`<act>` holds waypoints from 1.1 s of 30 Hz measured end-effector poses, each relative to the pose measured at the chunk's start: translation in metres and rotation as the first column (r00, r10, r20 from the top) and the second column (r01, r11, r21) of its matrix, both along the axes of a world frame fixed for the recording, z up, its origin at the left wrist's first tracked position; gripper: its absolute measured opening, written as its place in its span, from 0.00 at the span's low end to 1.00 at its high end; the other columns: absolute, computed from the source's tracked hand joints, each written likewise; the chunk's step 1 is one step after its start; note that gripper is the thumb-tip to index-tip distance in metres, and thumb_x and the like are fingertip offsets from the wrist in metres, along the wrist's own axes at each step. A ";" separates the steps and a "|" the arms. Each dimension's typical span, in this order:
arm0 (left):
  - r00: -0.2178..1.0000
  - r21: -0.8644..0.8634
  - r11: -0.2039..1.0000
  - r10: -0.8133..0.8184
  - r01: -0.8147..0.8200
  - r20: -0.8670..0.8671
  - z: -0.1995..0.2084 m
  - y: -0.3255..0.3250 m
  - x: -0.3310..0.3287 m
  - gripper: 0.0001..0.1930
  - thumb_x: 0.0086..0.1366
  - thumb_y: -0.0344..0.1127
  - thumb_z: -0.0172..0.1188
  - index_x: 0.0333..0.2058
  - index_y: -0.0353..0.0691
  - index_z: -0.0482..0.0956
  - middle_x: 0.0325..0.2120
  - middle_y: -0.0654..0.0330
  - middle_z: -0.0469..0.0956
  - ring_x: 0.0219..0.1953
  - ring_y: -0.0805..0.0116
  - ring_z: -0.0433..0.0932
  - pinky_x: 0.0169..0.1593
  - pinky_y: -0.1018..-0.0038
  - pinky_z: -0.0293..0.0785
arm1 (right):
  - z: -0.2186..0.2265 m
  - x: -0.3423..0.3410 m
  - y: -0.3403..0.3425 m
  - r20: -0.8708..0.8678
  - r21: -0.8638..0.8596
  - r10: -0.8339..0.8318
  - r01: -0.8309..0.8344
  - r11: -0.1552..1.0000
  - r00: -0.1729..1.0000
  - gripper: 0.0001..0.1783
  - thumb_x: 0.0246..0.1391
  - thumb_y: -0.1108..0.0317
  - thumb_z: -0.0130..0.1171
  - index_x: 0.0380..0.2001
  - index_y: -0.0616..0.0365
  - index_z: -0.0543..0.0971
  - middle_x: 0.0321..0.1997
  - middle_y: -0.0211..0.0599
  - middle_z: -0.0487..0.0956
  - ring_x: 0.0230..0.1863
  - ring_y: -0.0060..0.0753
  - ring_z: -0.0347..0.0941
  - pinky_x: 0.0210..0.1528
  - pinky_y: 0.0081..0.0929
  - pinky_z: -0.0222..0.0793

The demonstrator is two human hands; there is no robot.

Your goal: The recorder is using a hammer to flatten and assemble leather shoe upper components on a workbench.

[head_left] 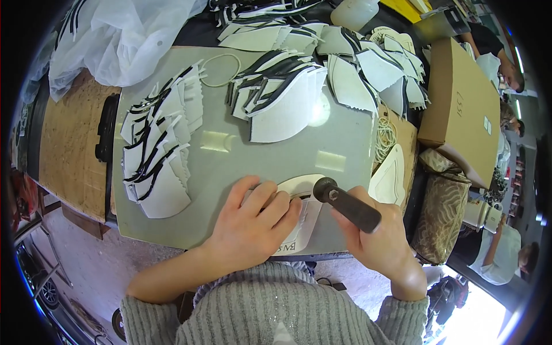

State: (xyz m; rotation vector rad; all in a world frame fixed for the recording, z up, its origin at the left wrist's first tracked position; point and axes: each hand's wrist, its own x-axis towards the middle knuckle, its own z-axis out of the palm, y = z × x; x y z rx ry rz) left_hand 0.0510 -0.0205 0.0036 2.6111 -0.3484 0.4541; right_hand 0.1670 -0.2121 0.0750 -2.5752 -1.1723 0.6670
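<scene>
A white, curved flat piece (309,221) with printed marks lies at the near edge of the grey board, looking like a shoe-upper part. My left hand (253,224) rests over its left side, fingers bent and pressed together on it; the fingertips are partly hidden. In my right hand (382,238) is a dark hammer (351,206), its round end over the piece's upper right edge. Whether the hammer touches the piece I cannot tell. A stack of white pieces with black edging (164,195) lies left of my hands, and another such stack (287,118) lies beyond them.
The grey board (230,164) fills the middle. More white pieces (351,83) lie at its far right. Beside it are coiled cord (385,141), a white template (388,181), a cardboard box (460,109) and a patterned pouch (440,215). White plastic (123,43) lies far left. Other people sit at right.
</scene>
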 end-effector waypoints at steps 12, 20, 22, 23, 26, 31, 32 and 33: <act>1.000 -0.053 0.998 0.024 -0.023 0.019 -0.005 -0.003 0.001 0.15 0.51 0.31 0.63 0.40 0.36 0.83 0.36 0.60 0.75 0.42 0.60 0.74 0.51 0.59 0.71 | -0.011 -0.010 0.003 0.092 -0.173 0.173 -0.155 0.973 0.981 0.14 0.50 0.66 0.62 0.33 0.59 0.68 0.21 0.37 0.75 0.19 0.43 0.77 0.20 0.36 0.72; 0.999 0.021 0.999 0.033 -0.034 0.040 -0.001 -0.005 -0.005 0.16 0.50 0.30 0.62 0.39 0.34 0.83 0.38 0.59 0.76 0.43 0.58 0.74 0.51 0.59 0.71 | 0.006 -0.006 0.004 0.072 0.003 0.061 -0.062 0.998 0.995 0.12 0.56 0.63 0.61 0.33 0.60 0.70 0.20 0.40 0.74 0.18 0.47 0.74 0.20 0.40 0.69; 0.999 0.011 0.999 0.031 -0.031 0.040 -0.001 -0.005 -0.004 0.16 0.50 0.30 0.62 0.39 0.33 0.83 0.38 0.59 0.76 0.43 0.58 0.75 0.51 0.58 0.71 | 0.006 -0.008 0.004 0.065 0.130 -0.056 0.047 0.990 0.996 0.12 0.60 0.62 0.60 0.33 0.59 0.72 0.19 0.40 0.72 0.16 0.49 0.72 0.19 0.43 0.66; 0.999 -0.003 1.000 0.023 -0.023 0.043 -0.001 -0.005 -0.002 0.16 0.50 0.30 0.61 0.39 0.33 0.83 0.38 0.58 0.76 0.43 0.59 0.75 0.51 0.58 0.71 | -0.002 -0.008 0.006 0.055 -0.002 0.019 -0.019 1.000 0.998 0.11 0.60 0.62 0.60 0.34 0.58 0.73 0.19 0.39 0.72 0.16 0.49 0.72 0.19 0.42 0.66; 0.999 -0.018 0.999 0.033 -0.033 0.037 -0.004 -0.004 -0.004 0.16 0.51 0.31 0.62 0.39 0.33 0.82 0.38 0.59 0.76 0.44 0.59 0.75 0.51 0.58 0.71 | -0.001 -0.005 0.010 0.016 -0.179 0.118 -0.113 0.977 0.993 0.10 0.61 0.63 0.59 0.38 0.58 0.75 0.19 0.38 0.72 0.16 0.48 0.72 0.19 0.42 0.66; 0.997 -0.050 0.997 0.061 -0.058 0.041 -0.007 -0.008 -0.005 0.15 0.49 0.29 0.64 0.39 0.34 0.82 0.38 0.60 0.76 0.44 0.59 0.75 0.51 0.59 0.71 | -0.013 -0.009 0.004 0.088 -0.124 0.170 -0.158 0.980 0.982 0.13 0.53 0.65 0.60 0.31 0.61 0.68 0.18 0.40 0.76 0.17 0.45 0.76 0.20 0.38 0.71; 0.997 -0.092 0.994 0.067 -0.064 0.024 -0.007 -0.007 -0.004 0.15 0.48 0.28 0.64 0.38 0.34 0.83 0.38 0.60 0.76 0.44 0.59 0.75 0.50 0.60 0.72 | -0.011 -0.009 0.007 0.091 -0.123 0.167 -0.156 0.980 0.982 0.13 0.53 0.65 0.60 0.31 0.61 0.68 0.18 0.40 0.76 0.17 0.45 0.76 0.20 0.38 0.71; 0.998 -0.091 0.994 0.064 -0.061 0.027 -0.007 -0.005 -0.005 0.15 0.48 0.28 0.64 0.38 0.34 0.83 0.38 0.60 0.76 0.44 0.59 0.75 0.50 0.60 0.72 | -0.007 -0.009 0.011 0.070 -0.122 0.153 -0.144 0.982 0.986 0.12 0.53 0.65 0.60 0.31 0.61 0.69 0.18 0.40 0.76 0.17 0.45 0.76 0.20 0.38 0.72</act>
